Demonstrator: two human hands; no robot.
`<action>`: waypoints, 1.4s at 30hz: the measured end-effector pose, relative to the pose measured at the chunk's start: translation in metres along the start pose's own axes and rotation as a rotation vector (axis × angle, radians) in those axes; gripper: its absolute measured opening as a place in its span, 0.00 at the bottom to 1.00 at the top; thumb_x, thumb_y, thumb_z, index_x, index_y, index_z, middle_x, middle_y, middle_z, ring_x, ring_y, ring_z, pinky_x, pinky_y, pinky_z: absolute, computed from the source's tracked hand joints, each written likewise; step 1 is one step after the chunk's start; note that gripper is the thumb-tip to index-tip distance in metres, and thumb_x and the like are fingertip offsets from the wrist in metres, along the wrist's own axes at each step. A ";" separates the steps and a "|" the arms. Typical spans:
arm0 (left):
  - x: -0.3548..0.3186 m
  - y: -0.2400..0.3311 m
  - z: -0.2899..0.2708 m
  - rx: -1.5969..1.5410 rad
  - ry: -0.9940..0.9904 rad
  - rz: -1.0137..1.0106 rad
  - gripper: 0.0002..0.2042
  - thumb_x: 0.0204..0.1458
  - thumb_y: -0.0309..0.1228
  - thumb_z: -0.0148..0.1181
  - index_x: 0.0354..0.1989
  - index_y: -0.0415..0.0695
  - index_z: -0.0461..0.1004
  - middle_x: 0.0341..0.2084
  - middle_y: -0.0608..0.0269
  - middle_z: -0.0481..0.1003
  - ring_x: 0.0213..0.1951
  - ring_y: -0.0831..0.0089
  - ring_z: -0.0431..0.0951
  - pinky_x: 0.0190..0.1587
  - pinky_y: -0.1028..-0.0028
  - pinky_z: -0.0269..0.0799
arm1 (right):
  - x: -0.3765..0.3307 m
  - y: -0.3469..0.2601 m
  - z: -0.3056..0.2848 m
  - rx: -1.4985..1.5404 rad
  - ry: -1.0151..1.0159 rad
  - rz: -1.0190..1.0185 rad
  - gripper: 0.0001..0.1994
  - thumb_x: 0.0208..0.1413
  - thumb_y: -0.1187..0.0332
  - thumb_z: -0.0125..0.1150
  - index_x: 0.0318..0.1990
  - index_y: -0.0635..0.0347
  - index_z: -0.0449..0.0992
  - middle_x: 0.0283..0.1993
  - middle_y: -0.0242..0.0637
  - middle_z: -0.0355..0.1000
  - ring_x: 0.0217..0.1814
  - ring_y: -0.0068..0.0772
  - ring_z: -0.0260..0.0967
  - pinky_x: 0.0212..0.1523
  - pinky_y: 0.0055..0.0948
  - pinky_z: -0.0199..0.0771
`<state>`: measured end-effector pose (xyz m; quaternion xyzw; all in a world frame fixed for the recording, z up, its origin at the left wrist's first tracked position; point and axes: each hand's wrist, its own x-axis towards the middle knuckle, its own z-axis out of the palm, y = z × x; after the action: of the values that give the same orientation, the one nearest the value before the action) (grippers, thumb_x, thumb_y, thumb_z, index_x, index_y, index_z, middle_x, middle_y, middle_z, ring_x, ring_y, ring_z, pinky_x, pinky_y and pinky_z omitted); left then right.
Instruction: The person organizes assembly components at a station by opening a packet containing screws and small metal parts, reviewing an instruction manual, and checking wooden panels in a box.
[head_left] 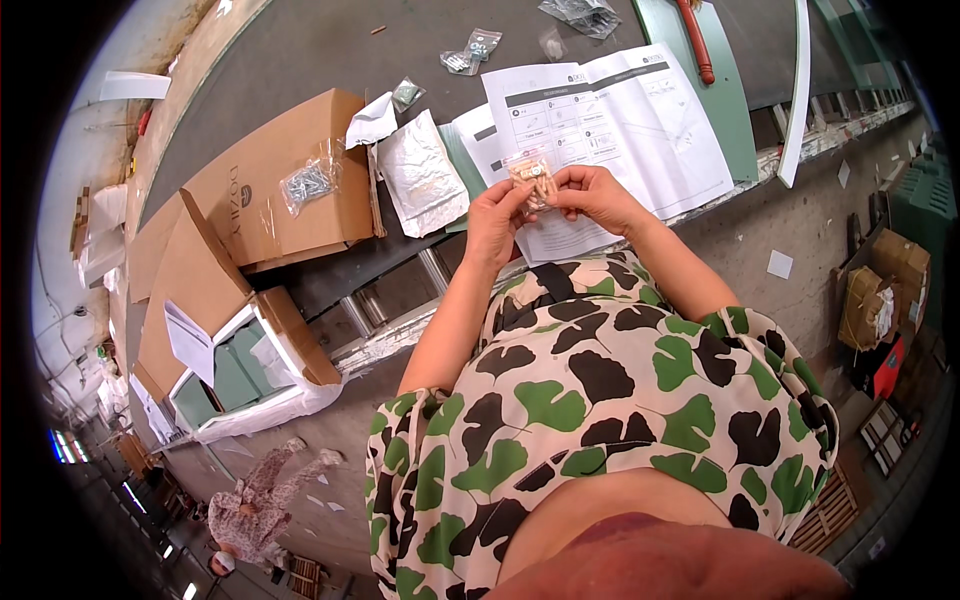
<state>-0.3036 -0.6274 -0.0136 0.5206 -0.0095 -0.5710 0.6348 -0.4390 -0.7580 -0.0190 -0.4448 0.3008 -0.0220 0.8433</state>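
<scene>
Head view has you over the grey worktable (pixel 320 50), instruction sheet (pixel 610 120) far right, flat cardboard box (pixel 270 190) left, and both your left hand (pixel 497 222) and right hand (pixel 592 192) pinching a small clear bag of wooden dowels (pixel 530 178), seemingly mid-opening, needing a careful tear.

Head camera looks down (fisheye) at workbench (pixel 300 50).

We see a small clear bag of wooden pegs (pixel 530 175) pinched over the white instruction sheet (pixel 610 130). A clear bag of screws (pixel 308 183) lies on the flat brown carton (pixel 270 180); two more little clear bags (pixel 470 52) sit near the table's far edge.
</scene>
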 end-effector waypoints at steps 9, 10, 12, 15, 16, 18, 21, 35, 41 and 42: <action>0.009 -0.009 -0.007 0.000 0.006 -0.042 0.08 0.54 0.30 0.54 0.35 0.39 0.75 0.28 0.65 0.76 0.28 0.78 0.74 0.30 0.78 0.70 | 0.003 0.006 -0.007 0.006 0.000 0.019 0.09 0.47 0.74 0.64 0.36 0.66 0.73 0.28 0.31 0.71 0.24 0.16 0.65 0.24 0.15 0.65; 0.008 -0.009 -0.006 0.005 0.014 -0.049 0.08 0.54 0.30 0.54 0.35 0.39 0.75 0.28 0.65 0.76 0.28 0.78 0.74 0.30 0.78 0.70 | 0.004 0.007 -0.008 0.003 0.003 0.021 0.09 0.47 0.74 0.64 0.36 0.66 0.73 0.27 0.31 0.71 0.24 0.16 0.65 0.24 0.15 0.65; 0.009 -0.010 -0.007 0.015 0.022 -0.057 0.07 0.54 0.30 0.55 0.35 0.39 0.75 0.28 0.65 0.76 0.28 0.79 0.73 0.30 0.77 0.70 | 0.004 0.009 -0.008 -0.003 0.007 0.023 0.09 0.47 0.74 0.64 0.35 0.66 0.73 0.27 0.31 0.71 0.24 0.16 0.64 0.24 0.15 0.65; 0.010 -0.011 -0.008 0.024 0.022 -0.060 0.07 0.53 0.30 0.55 0.34 0.39 0.75 0.27 0.65 0.76 0.28 0.79 0.73 0.29 0.77 0.70 | 0.005 0.009 -0.009 -0.011 0.012 0.033 0.09 0.47 0.73 0.64 0.35 0.66 0.73 0.27 0.31 0.71 0.24 0.16 0.64 0.24 0.15 0.65; 0.009 -0.010 -0.007 0.026 0.022 -0.059 0.07 0.53 0.30 0.55 0.34 0.39 0.75 0.27 0.65 0.76 0.28 0.79 0.73 0.29 0.77 0.70 | 0.005 0.010 -0.009 -0.011 0.009 0.033 0.09 0.47 0.73 0.64 0.35 0.66 0.73 0.27 0.31 0.71 0.24 0.16 0.64 0.24 0.15 0.65; 0.010 -0.010 -0.007 0.028 0.019 -0.058 0.07 0.53 0.30 0.55 0.34 0.39 0.75 0.27 0.65 0.76 0.27 0.79 0.73 0.29 0.77 0.70 | 0.006 0.011 -0.010 -0.012 0.005 0.032 0.09 0.47 0.73 0.64 0.35 0.66 0.73 0.27 0.31 0.71 0.24 0.16 0.64 0.24 0.15 0.64; 0.011 -0.012 -0.008 0.029 0.013 -0.054 0.07 0.53 0.30 0.55 0.33 0.39 0.75 0.27 0.65 0.76 0.27 0.79 0.73 0.29 0.77 0.71 | 0.005 0.010 -0.010 -0.019 0.008 0.036 0.09 0.47 0.73 0.64 0.35 0.66 0.73 0.27 0.30 0.71 0.23 0.16 0.64 0.24 0.15 0.64; 0.009 -0.008 -0.004 0.068 0.027 -0.058 0.05 0.50 0.29 0.60 0.30 0.41 0.75 0.26 0.66 0.75 0.27 0.80 0.73 0.29 0.79 0.71 | 0.007 0.013 -0.012 -0.016 -0.017 0.037 0.10 0.47 0.72 0.64 0.36 0.65 0.74 0.28 0.30 0.71 0.25 0.16 0.64 0.24 0.15 0.64; 0.011 -0.012 -0.007 0.080 0.022 -0.071 0.05 0.50 0.29 0.61 0.32 0.42 0.75 0.26 0.68 0.76 0.26 0.81 0.73 0.28 0.80 0.69 | 0.004 0.009 -0.009 -0.057 -0.038 0.032 0.09 0.49 0.70 0.63 0.36 0.64 0.74 0.27 0.28 0.71 0.25 0.16 0.64 0.24 0.15 0.64; 0.011 -0.012 -0.007 0.075 0.019 -0.073 0.06 0.50 0.30 0.60 0.32 0.41 0.75 0.26 0.68 0.76 0.26 0.81 0.73 0.28 0.80 0.69 | 0.004 0.009 -0.009 -0.064 -0.039 0.030 0.09 0.50 0.69 0.63 0.36 0.64 0.74 0.27 0.28 0.71 0.25 0.15 0.64 0.24 0.15 0.64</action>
<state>-0.3039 -0.6288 -0.0314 0.5493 -0.0060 -0.5882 0.5935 -0.4423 -0.7601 -0.0317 -0.4673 0.2915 0.0089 0.8346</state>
